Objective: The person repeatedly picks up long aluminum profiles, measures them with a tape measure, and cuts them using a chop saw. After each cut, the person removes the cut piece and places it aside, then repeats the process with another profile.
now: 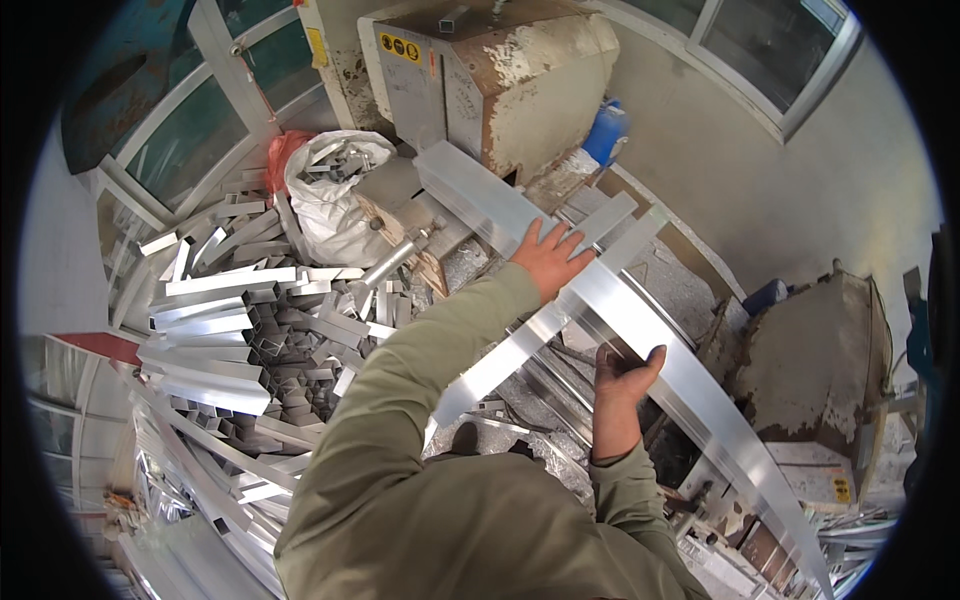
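A long silver aluminium profile (pixel 700 400) runs slantwise from the middle toward the lower right. My left hand (pixel 545 262) lies on the metal near its upper end, fingers spread flat. Lower down, my right hand (pixel 622 395) holds the profile's near edge, thumb over the top; its other fingers are partly hidden beneath. A narrower flat bar (pixel 505 355) crosses under the profile toward the lower left. Beyond my left hand, a wide pale metal beam (pixel 480 195) reaches up to the machine.
Cut aluminium offcuts (pixel 215 350) are heaped at the left. Behind them stands a white sack (pixel 335 215) of scraps. Worn machine housings stand at the back (pixel 545 90) and right (pixel 810 360). A blue jug (pixel 605 132) sits by the wall. Long profiles (pixel 200 490) lie lower left.
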`<state>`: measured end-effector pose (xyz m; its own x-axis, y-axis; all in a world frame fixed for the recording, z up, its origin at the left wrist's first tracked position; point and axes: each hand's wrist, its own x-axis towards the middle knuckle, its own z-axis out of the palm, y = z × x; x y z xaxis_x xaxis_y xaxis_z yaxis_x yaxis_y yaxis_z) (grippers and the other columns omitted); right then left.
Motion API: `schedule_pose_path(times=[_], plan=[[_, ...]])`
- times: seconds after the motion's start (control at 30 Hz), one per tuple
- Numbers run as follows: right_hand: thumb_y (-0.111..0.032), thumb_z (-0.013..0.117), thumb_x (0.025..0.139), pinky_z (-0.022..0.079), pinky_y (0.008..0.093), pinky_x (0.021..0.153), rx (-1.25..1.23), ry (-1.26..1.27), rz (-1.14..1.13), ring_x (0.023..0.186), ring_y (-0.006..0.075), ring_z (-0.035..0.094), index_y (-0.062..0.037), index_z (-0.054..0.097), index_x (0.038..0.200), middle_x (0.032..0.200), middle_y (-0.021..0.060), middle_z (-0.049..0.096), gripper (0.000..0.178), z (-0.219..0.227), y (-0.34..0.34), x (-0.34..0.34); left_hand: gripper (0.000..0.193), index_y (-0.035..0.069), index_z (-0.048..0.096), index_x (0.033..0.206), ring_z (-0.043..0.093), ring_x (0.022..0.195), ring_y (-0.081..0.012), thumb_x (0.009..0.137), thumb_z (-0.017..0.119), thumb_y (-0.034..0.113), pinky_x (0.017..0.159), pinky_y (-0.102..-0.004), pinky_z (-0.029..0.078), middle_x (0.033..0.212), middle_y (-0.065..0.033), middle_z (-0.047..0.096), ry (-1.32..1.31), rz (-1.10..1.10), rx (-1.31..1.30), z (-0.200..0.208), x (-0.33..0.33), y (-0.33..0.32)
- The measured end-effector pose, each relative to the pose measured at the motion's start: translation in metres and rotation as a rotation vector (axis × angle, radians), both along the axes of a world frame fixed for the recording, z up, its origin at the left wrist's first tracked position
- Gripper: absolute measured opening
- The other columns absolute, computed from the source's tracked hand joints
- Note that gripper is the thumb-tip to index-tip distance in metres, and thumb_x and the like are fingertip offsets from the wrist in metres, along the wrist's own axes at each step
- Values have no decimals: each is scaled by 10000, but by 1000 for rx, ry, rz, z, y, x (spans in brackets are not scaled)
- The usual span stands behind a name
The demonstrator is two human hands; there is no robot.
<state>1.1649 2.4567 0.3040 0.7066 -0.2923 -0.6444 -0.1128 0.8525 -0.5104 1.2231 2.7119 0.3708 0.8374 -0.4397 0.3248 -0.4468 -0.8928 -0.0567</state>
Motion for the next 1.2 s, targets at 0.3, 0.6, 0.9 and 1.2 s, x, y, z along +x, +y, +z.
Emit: schedule_pose_path(times=[0.3, 0.6, 0.9, 1.2], plan=[[-770, 607, 1021, 534, 564, 1048, -126, -59, 45, 1002, 300, 662, -150, 701, 1303, 1117, 140, 741, 688, -30, 12, 8, 961, 211, 464, 1685, 319, 1668, -378, 837, 915, 231, 1322, -726, 210, 1772, -132, 407, 177, -8, 5, -23, 26, 14], [-716, 637, 1040, 528, 574, 1089, 2, -84, 120, 1159, 393, 642, -119, 647, 1422, 1281, 220, 710, 708, -18, -3, -3, 875, 152, 482, 1671, 353, 1654, -374, 879, 852, 192, 1307, -721, 235, 1746, -137, 451, -21, -3, -14, -36, 16, 15], [-824, 604, 999, 531, 530, 1060, -113, -80, 129, 1188, 330, 626, -113, 670, 1398, 1299, 182, 704, 818, -39, 12, 10, 972, 157, 450, 1694, 327, 1675, -306, 853, 927, 255, 1356, -659, 205, 1784, -87, 407, 168, -24, 49, -24, 30, 19], [-713, 663, 1034, 565, 510, 1036, -4, -106, 137, 1149, 346, 666, -82, 676, 1378, 1309, 165, 709, 719, 13, 1, -23, 933, 108, 513, 1634, 353, 1660, -331, 818, 942, 251, 1347, -673, 203, 1738, -138, 459, 10, -92, -29, -14, 7, 29]])
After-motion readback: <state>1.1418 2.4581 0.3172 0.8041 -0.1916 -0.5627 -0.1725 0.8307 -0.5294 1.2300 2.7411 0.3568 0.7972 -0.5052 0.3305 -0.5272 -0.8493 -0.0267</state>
